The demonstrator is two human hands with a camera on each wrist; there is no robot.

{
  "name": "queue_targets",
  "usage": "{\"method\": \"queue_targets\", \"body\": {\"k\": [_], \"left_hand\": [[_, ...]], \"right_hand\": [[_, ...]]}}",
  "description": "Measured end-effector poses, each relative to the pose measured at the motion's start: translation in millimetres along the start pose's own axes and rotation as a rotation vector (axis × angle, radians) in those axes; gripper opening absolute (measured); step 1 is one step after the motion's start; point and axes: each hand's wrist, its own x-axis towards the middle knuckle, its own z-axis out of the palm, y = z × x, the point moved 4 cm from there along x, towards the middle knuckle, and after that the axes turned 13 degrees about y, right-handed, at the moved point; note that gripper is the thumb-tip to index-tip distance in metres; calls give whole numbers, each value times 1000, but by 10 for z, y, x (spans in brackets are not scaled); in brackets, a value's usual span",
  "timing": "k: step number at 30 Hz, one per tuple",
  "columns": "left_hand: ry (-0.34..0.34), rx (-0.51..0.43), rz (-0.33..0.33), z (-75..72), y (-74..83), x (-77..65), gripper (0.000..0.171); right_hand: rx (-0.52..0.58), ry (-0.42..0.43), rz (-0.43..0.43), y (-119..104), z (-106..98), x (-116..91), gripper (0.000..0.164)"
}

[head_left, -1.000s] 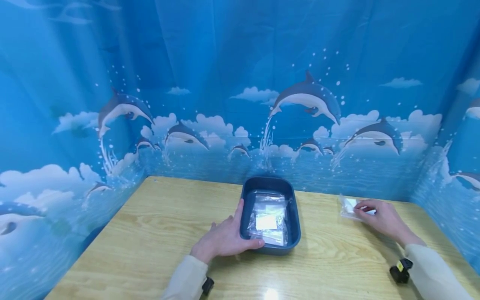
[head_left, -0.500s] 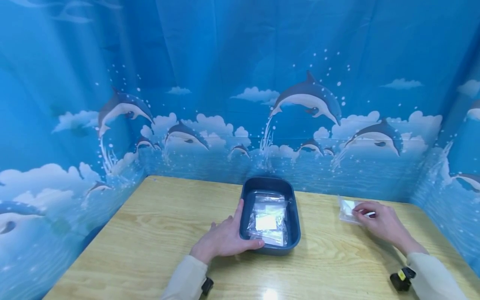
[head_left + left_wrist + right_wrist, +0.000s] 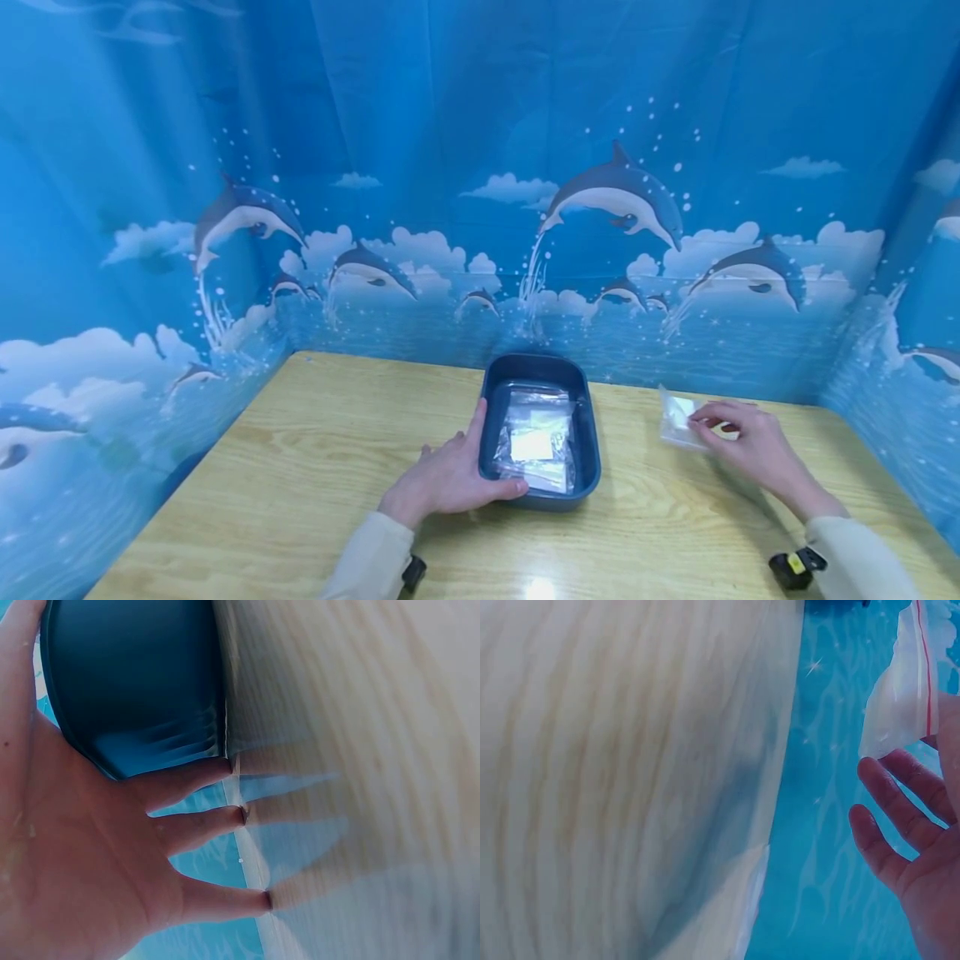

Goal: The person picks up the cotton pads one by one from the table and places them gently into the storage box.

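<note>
– Bag point(image 3: 676, 419) has shifted left, right hand point(image 3: 746, 443) pinching it, yeah?
– Yep, it sticks out left of that pinch, tub point(image 3: 553, 502) well further left, left hand point(image 3: 450, 482) straight-fingered against its side

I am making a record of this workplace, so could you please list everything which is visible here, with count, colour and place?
Bin: 1, dark blue, on the table
Inner bags: several, exact count unclear, clear and white, overlapping inside the bin
Held bag: 1, clear with whitish content and a red line, right of the bin
Table: 1, light wood, under the bin
Curtain: count unclear, blue with dolphins and clouds, behind and beside the table
Devices: 2, black, one at each wrist
Sleeves: 2, off-white, on the forearms
Left hand: 1, bare, touching the bin's left side and near rim
Right hand: 1, bare, fingers pinching the held bag
</note>
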Motion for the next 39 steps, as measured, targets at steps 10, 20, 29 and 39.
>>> {"method": "queue_targets", "body": {"k": [10,20,29,39], "left_hand": [[3,-11,3,-7,4,-2,132],[4,-6,4,5,-10,-4,132],[4,-8,7,0,-11,-5,133],[7,-17,7,-8,3,-1,133]], "right_hand": [[42,97,-107,-314,-2,65,29],[113,133,-119,-518,47,122,30],[169,126,-104,-672,112,166,31],[233,134,-162,-806,205,245,32]]}}
